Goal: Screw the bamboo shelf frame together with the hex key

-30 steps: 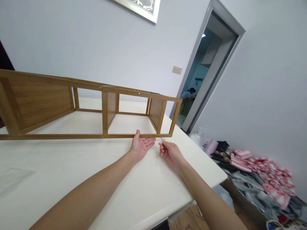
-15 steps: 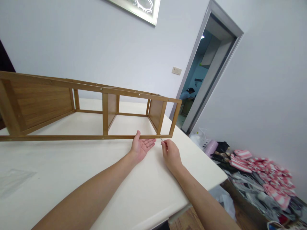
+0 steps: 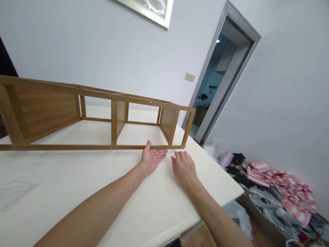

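A brown wooden shelf frame (image 3: 133,147) lies on its side along the white table (image 3: 123,212). My left hand (image 3: 150,160) is palm up at its lower front rail, fingers stretched out flat just under the wood and thumb upright against it. To the right, my right hand (image 3: 185,166) has its fingers closed around a thin metal hex key (image 3: 173,151). The tip of the key meets the lower rail near the shelf's right end, at a screw position. Most of the key is hidden by my fingers.
Clear plastic wrapping (image 3: 17,193) lies on the table's left. Beyond the table's right edge are piled striped clothes (image 3: 288,188) and a plastic bag (image 3: 239,216). A doorway (image 3: 218,72) at the back shows a person (image 3: 199,102) bent over in another room.
My right hand has turned over from a thumb-up pinch to knuckles up, rotating at the hex key. My left hand and the shelf frame stay in place.
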Demonstrator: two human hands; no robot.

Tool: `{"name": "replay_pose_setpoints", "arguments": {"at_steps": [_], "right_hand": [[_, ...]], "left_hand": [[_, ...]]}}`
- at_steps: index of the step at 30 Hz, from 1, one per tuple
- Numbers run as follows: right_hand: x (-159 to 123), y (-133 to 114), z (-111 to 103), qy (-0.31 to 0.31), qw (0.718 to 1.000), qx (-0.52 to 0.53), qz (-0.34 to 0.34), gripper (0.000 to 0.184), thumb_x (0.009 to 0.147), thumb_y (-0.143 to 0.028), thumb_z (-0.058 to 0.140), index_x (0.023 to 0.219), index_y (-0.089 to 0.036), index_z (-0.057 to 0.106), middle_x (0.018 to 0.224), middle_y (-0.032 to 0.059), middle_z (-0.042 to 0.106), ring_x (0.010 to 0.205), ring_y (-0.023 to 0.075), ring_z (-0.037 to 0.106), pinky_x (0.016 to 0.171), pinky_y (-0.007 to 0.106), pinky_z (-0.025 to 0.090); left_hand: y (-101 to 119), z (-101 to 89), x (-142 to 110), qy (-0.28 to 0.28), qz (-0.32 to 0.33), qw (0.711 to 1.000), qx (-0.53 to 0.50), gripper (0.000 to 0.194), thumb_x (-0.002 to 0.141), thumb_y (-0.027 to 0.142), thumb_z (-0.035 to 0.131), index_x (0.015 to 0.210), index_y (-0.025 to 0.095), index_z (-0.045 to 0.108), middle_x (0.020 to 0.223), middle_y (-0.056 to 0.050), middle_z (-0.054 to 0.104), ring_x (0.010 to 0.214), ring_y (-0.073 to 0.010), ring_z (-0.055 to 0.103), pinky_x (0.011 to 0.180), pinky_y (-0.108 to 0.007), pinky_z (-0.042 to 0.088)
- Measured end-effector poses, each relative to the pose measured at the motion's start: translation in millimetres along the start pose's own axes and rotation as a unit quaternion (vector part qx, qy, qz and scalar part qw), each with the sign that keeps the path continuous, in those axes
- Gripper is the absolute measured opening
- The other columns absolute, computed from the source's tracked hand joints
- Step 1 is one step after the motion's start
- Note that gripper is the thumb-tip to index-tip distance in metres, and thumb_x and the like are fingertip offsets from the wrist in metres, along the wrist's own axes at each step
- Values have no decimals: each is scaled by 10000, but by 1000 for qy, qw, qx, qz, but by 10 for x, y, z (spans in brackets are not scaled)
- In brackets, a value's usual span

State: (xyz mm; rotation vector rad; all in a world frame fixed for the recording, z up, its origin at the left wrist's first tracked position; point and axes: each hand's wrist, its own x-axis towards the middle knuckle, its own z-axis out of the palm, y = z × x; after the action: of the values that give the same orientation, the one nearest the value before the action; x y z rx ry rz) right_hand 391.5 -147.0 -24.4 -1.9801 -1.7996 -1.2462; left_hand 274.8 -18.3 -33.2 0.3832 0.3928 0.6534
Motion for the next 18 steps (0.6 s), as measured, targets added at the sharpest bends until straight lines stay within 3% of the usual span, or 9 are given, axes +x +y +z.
{"name": "replay_pose_setpoints", "arguments": {"at_steps": [5, 18], "right_hand": [[2, 2, -20, -5, 1000, -13, -16, 226, 984, -181, 370, 904, -132, 577, 748, 76, 541, 712, 198, 445, 631, 338, 319], [47, 39, 54, 8, 998, 59, -5, 290, 1005, -227, 329, 756, -202, 477, 705, 64, 494, 688, 200, 422, 576, 338, 277]], "left_hand": [[-1, -2, 5, 3, 0, 1000, 1, 861, 857, 643, 450, 1374, -37, 346, 1263, -343, 551, 1096, -333, 639, 892, -405, 542], [-8, -1, 14, 3, -1, 1000, 9, 845, 862, 628, 453, 1355, -52, 362, 1243, -340, 564, 1094, -338, 638, 891, -413, 541]]}}
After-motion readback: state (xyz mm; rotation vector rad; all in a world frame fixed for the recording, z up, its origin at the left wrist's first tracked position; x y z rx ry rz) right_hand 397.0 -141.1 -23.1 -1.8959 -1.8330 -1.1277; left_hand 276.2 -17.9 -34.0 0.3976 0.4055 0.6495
